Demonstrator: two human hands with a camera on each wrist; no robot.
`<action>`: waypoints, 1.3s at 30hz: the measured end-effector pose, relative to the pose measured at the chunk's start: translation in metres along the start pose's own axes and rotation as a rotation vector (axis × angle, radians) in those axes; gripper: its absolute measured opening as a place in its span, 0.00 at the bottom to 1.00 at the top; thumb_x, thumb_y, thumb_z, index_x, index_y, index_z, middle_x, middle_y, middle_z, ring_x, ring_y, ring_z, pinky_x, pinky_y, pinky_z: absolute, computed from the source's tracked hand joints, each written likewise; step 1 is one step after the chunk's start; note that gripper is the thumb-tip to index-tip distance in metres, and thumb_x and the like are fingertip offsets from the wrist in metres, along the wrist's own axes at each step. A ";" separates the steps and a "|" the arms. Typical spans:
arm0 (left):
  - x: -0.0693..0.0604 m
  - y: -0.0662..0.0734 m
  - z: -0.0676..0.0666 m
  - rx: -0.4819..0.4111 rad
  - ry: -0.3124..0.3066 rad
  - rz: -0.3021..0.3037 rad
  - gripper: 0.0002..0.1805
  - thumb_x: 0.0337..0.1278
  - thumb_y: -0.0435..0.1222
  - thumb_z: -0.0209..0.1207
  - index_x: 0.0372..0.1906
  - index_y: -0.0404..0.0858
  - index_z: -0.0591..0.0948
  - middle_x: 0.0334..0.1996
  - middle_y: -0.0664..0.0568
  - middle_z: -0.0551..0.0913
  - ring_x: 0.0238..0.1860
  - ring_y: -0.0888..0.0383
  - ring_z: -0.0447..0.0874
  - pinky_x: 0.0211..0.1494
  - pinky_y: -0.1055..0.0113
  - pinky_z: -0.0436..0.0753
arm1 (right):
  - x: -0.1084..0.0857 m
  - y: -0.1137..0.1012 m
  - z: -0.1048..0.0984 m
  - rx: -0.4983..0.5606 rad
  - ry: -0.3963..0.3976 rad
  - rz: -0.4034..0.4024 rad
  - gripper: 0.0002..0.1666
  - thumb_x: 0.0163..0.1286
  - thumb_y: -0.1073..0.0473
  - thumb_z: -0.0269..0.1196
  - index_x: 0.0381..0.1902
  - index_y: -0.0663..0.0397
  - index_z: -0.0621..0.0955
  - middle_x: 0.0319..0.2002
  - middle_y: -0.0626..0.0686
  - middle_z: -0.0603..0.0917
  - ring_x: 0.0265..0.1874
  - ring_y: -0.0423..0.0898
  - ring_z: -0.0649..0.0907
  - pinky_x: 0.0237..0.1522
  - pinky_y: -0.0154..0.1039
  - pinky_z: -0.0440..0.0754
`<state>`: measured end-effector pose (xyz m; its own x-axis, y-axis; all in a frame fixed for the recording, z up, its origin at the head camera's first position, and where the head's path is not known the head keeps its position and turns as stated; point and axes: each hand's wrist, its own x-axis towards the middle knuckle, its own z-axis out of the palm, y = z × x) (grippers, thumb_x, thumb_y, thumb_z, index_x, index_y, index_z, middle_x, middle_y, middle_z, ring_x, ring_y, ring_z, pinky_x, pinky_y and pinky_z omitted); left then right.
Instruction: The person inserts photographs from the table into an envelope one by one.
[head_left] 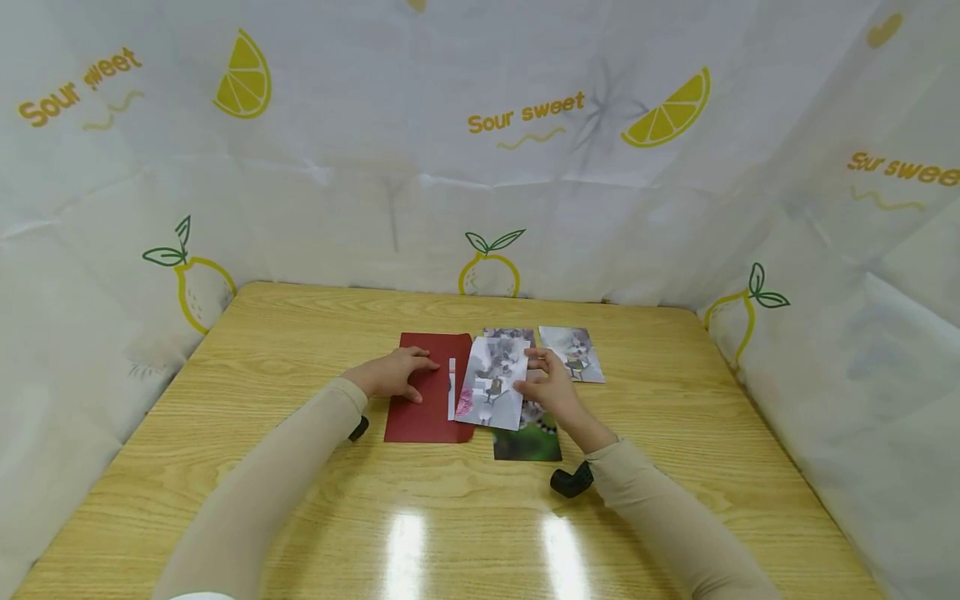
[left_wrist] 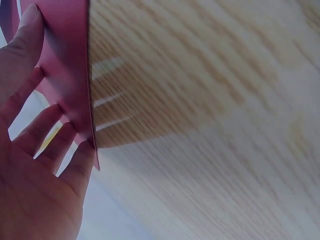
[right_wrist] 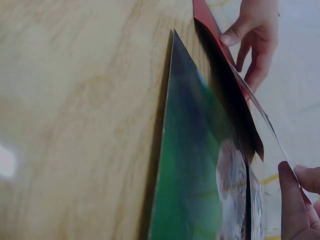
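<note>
A red envelope [head_left: 423, 423] lies on the table, with its flap folded out along the right side. My left hand [head_left: 393, 372] rests on it with spread fingers; in the left wrist view those fingertips touch the red paper. Between thumb and fingers, my right hand [head_left: 553, 387] pinches the right edge of a photo card [head_left: 498, 375] showing a grey animal and a pink flower. This card is tilted, its left edge over the envelope by the flap. A narrow pale strip [head_left: 452, 392] shows on the envelope beside it. Whether the card's edge enters the envelope I cannot tell.
A green-bottomed photo card [head_left: 525, 446] lies partly under the held card. Another card [head_left: 577, 354] lies behind my right hand, and one more [head_left: 510, 332] peeks out at the back. Black wrist-worn pieces [head_left: 572, 481] stick out below the wrists. A lemon-printed cloth [head_left: 360, 208] surrounds the table [head_left: 300, 517].
</note>
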<state>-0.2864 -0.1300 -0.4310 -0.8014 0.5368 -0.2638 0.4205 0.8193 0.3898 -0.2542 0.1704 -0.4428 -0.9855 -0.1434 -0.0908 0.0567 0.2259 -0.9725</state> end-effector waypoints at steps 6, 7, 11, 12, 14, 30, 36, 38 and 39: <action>0.000 0.000 0.001 0.003 0.000 0.010 0.35 0.56 0.41 0.66 0.69 0.41 0.69 0.74 0.41 0.57 0.74 0.40 0.53 0.70 0.51 0.67 | -0.001 -0.002 0.003 -0.055 0.041 0.014 0.36 0.63 0.71 0.64 0.67 0.56 0.65 0.60 0.62 0.68 0.32 0.41 0.79 0.41 0.43 0.84; 0.000 -0.001 0.002 0.004 0.002 0.011 0.35 0.56 0.41 0.66 0.69 0.42 0.69 0.74 0.41 0.57 0.74 0.40 0.53 0.70 0.51 0.67 | -0.001 -0.003 0.003 -0.061 0.045 0.009 0.36 0.63 0.71 0.65 0.67 0.56 0.65 0.60 0.62 0.68 0.32 0.41 0.79 0.41 0.44 0.84; 0.001 -0.003 0.002 0.009 0.007 0.021 0.35 0.57 0.41 0.66 0.70 0.42 0.69 0.74 0.41 0.57 0.74 0.40 0.53 0.70 0.51 0.68 | -0.004 -0.009 0.003 -0.088 0.058 -0.002 0.37 0.63 0.71 0.64 0.67 0.58 0.64 0.59 0.63 0.68 0.29 0.41 0.76 0.33 0.41 0.81; 0.001 -0.004 0.003 0.010 0.008 0.023 0.35 0.57 0.41 0.66 0.70 0.42 0.69 0.74 0.41 0.57 0.74 0.40 0.53 0.69 0.51 0.68 | -0.003 -0.009 0.003 -0.097 0.063 -0.006 0.36 0.63 0.71 0.64 0.67 0.58 0.64 0.59 0.63 0.68 0.28 0.41 0.75 0.30 0.40 0.79; 0.001 -0.004 0.003 0.012 0.008 0.025 0.35 0.57 0.41 0.66 0.70 0.42 0.69 0.74 0.41 0.57 0.74 0.40 0.53 0.69 0.51 0.68 | -0.003 -0.009 0.003 -0.116 0.074 -0.011 0.36 0.63 0.71 0.65 0.67 0.58 0.65 0.58 0.63 0.69 0.27 0.41 0.73 0.26 0.37 0.75; 0.001 -0.001 0.001 0.005 0.000 0.012 0.35 0.57 0.41 0.66 0.70 0.41 0.69 0.74 0.40 0.57 0.74 0.39 0.53 0.70 0.51 0.67 | -0.004 -0.010 0.011 -0.211 0.071 -0.037 0.36 0.60 0.68 0.68 0.65 0.54 0.68 0.56 0.61 0.73 0.47 0.57 0.81 0.37 0.41 0.84; -0.001 0.001 -0.001 -0.003 -0.010 -0.001 0.35 0.57 0.41 0.66 0.70 0.41 0.69 0.74 0.41 0.56 0.74 0.40 0.52 0.71 0.50 0.66 | -0.003 -0.008 0.015 -0.179 0.059 -0.007 0.37 0.60 0.70 0.67 0.66 0.55 0.68 0.56 0.62 0.72 0.47 0.56 0.81 0.37 0.40 0.84; -0.001 0.001 0.000 -0.001 -0.011 -0.003 0.35 0.57 0.41 0.66 0.70 0.41 0.69 0.74 0.41 0.56 0.74 0.40 0.51 0.71 0.50 0.66 | -0.003 -0.009 0.017 -0.182 0.061 -0.006 0.36 0.60 0.70 0.67 0.66 0.56 0.68 0.55 0.62 0.73 0.44 0.54 0.81 0.36 0.38 0.83; -0.001 0.001 0.000 0.002 -0.012 -0.003 0.35 0.57 0.41 0.65 0.70 0.42 0.69 0.74 0.41 0.56 0.74 0.40 0.51 0.71 0.50 0.66 | -0.003 -0.009 0.018 -0.187 0.058 -0.008 0.36 0.60 0.71 0.67 0.65 0.57 0.68 0.55 0.62 0.73 0.42 0.53 0.80 0.35 0.38 0.82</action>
<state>-0.2856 -0.1295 -0.4302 -0.7975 0.5369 -0.2751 0.4191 0.8211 0.3876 -0.2492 0.1515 -0.4375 -0.9936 -0.0917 -0.0655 0.0234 0.4005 -0.9160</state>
